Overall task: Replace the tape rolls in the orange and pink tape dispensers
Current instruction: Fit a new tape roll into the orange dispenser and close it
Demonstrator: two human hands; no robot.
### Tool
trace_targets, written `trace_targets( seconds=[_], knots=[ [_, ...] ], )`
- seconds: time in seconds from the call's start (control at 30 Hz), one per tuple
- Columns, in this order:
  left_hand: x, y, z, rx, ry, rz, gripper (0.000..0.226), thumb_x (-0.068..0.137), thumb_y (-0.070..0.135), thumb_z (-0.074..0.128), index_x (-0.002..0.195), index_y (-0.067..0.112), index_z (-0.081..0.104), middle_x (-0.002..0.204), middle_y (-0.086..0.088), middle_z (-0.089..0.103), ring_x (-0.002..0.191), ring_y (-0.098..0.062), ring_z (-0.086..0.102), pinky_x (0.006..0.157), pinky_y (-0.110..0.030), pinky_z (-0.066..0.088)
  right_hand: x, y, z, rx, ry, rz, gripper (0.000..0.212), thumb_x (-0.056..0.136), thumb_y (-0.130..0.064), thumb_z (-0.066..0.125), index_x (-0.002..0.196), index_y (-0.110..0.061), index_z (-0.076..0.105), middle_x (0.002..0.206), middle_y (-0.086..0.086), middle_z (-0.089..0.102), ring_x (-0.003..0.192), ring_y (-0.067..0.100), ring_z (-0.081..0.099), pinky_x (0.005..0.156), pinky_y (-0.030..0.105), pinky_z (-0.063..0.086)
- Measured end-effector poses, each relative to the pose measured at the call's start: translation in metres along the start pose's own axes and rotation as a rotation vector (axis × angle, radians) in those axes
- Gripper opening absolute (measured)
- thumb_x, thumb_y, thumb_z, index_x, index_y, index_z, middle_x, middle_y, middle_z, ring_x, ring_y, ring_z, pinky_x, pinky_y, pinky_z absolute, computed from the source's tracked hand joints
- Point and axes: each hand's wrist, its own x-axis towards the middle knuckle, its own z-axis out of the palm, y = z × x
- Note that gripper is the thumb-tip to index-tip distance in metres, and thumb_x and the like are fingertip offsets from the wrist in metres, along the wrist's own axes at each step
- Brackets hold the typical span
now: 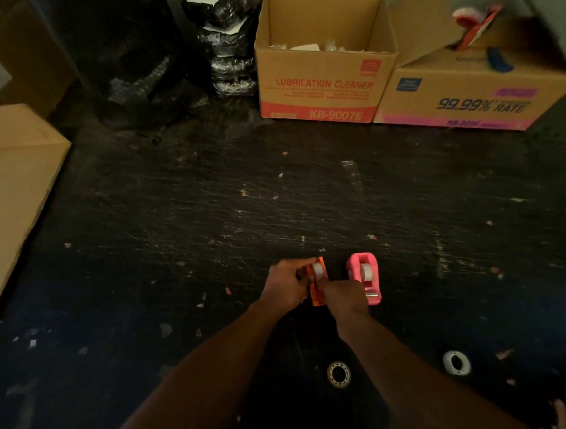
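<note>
- Two empty tape cores point(338, 373) are seen low in the frame.
- Orange dispenser point(318, 280), centre: gripped by left hand point(285, 284); tape end pinched by right hand point(344, 298).
- Pink dispenser point(365, 278) is stood just right, roll loaded.
- Cardboard boxes point(323, 83) are ranged along the top.

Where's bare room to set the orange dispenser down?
Widest patch: the dark table between the two hands and the open boxes at the back. Left toward the closed box is free too. Crowded: beside the pink dispenser and near the two spent cores.
</note>
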Motion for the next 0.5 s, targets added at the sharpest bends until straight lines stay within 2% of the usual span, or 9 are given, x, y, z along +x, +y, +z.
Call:
trace_targets(
  seconds=[0.1, 0.17, 0.23, 0.3, 0.4, 0.5],
  knots=[
    [-0.003, 0.000, 0.002, -0.004, 0.014, 0.023, 0.041, 0.094, 0.011, 0.065, 0.132, 0.027, 0.067, 0.116, 0.000, 0.077, 0.091, -0.011, 0.074, 0.074, -0.021, 0.060, 0.002, -0.001, 0.001, 0.047, 0.038, 0.048, 0.017, 0.088, -0.023, 0.069, 0.079, -0.009, 0.064, 0.077, 0.009, 0.065, 0.076, 0.023, 0.059, 0.078, 0.041, 0.052],
    [-0.003, 0.001, 0.003, -0.011, 0.015, 0.016, 0.041, 0.094, 0.011, 0.066, 0.132, 0.026, 0.067, 0.116, -0.001, 0.077, 0.094, -0.012, 0.074, 0.082, -0.027, 0.062, 0.005, -0.002, 0.002, 0.064, 0.055, 0.065, 0.021, 0.089, -0.021, 0.069, 0.072, -0.013, 0.058, 0.074, 0.007, 0.061, 0.076, 0.022, 0.057, 0.079, 0.039, 0.051],
    [-0.002, 0.000, 0.004, -0.016, 0.026, 0.007, 0.041, 0.093, 0.010, 0.067, 0.132, 0.025, 0.067, 0.116, -0.002, 0.077, 0.097, -0.015, 0.074, 0.091, -0.037, 0.061, 0.006, -0.003, 0.003, 0.080, 0.052, 0.070, 0.020, 0.089, -0.022, 0.069, 0.074, -0.013, 0.059, 0.076, 0.007, 0.061, 0.076, 0.022, 0.057, 0.082, 0.041, 0.052],
    [-0.002, -0.001, 0.005, -0.009, 0.030, 0.015, 0.044, 0.093, 0.009, 0.067, 0.134, 0.025, 0.065, 0.116, -0.003, 0.077, 0.099, -0.019, 0.075, 0.093, -0.041, 0.061, 0.006, -0.003, 0.001, 0.058, 0.024, 0.043, 0.022, 0.089, -0.027, 0.069, 0.075, -0.011, 0.062, 0.075, 0.009, 0.064, 0.070, 0.021, 0.058, 0.077, 0.039, 0.053],
    [-0.001, -0.002, 0.005, 0.029, 0.033, 0.040, 0.050, 0.092, 0.009, 0.068, 0.139, 0.024, 0.061, 0.122, -0.006, 0.075, 0.103, -0.021, 0.074, 0.095, -0.042, 0.060, 0.007, 0.003, -0.004, 0.091, -0.068, -0.049, 0.021, 0.086, -0.022, 0.070, 0.071, -0.007, 0.068, 0.072, 0.015, 0.069, 0.060, 0.022, 0.064, 0.062, 0.035, 0.055],
    [-0.001, -0.001, 0.005, 0.053, 0.039, 0.041, 0.051, 0.092, 0.010, 0.069, 0.140, 0.024, 0.060, 0.125, -0.006, 0.073, 0.108, -0.017, 0.072, 0.099, -0.040, 0.058, 0.003, 0.013, -0.010, 0.029, -0.033, -0.085, 0.020, 0.086, -0.023, 0.069, 0.071, -0.010, 0.070, 0.073, 0.012, 0.071, 0.065, 0.021, 0.064, 0.065, 0.036, 0.054]
  ],
)
